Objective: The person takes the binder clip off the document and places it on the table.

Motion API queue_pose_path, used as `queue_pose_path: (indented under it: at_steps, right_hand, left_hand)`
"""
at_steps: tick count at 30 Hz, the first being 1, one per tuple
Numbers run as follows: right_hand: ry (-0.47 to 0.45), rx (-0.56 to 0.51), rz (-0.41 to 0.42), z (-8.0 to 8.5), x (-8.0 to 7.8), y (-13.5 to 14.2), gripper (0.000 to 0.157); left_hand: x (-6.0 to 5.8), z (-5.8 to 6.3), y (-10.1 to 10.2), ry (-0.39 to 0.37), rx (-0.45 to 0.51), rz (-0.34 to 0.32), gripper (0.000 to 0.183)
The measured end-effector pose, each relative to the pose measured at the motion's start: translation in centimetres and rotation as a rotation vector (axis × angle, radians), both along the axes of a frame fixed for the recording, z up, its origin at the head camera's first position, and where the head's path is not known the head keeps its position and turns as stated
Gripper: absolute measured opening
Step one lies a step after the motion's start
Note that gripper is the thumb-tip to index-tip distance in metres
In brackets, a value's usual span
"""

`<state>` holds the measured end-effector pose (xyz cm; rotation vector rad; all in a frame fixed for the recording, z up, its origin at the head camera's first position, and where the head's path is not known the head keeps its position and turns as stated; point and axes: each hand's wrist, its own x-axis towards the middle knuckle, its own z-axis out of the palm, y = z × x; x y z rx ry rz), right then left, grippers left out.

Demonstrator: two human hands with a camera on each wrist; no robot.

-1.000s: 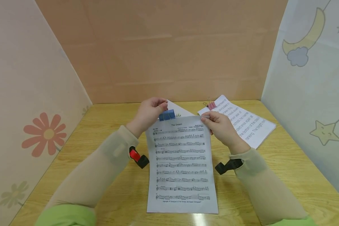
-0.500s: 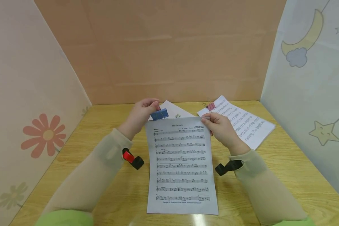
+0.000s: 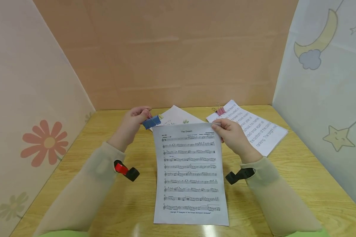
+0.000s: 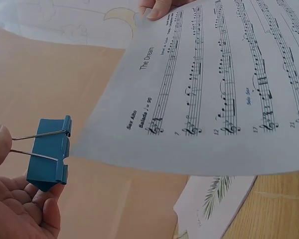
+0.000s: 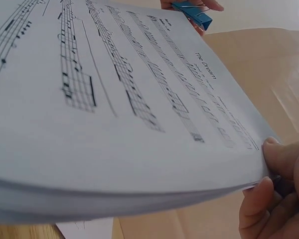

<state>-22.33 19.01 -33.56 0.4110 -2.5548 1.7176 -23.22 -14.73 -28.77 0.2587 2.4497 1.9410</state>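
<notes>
My left hand (image 3: 130,125) pinches the wire handles of a blue binder clip (image 4: 46,152) between thumb and fingers. The clip is close beside the top left corner of a sheet-music stack (image 3: 190,171) headed "The Dream"; in the left wrist view a narrow gap seems to separate them. With thumb and fingers, my right hand (image 3: 233,136) grips the stack's top right corner. The pages hang upright, printed side facing me. Layered edges along the near side in the right wrist view show more than one sheet.
Behind the music, a white sheet with a plant drawing (image 3: 181,116) lies on the wooden table (image 3: 302,184), partly hidden. At the right back lies a stack of text pages (image 3: 255,128) with a pink binder clip (image 3: 221,111). Decorated walls enclose the table.
My left hand has moved left with the blue clip, from over the top edge of the music to beside its left corner. My right hand and the pages have barely moved.
</notes>
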Motion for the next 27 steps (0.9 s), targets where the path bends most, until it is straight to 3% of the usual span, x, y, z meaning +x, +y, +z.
queue_pose_path:
  at_steps: [17,22,27]
  right_hand:
    - [-0.029,-0.009,-0.016,-0.1,0.0,-0.2,0.029]
    - [-0.033,-0.012,-0.021,-0.3,-0.1,-0.1,0.03]
    - [-0.041,-0.017,-0.023,-0.5,-0.2,-0.1,0.031]
  left_hand:
    - [1.9,-4.0,-4.2,-0.097,0.038,0.024,0.034]
    - [2.6,-5.8,-5.5,-0.125,-0.029,0.015,0.035]
    - [3.3,-7.9,-7.4,-0.203,-0.134,0.041,0.04]
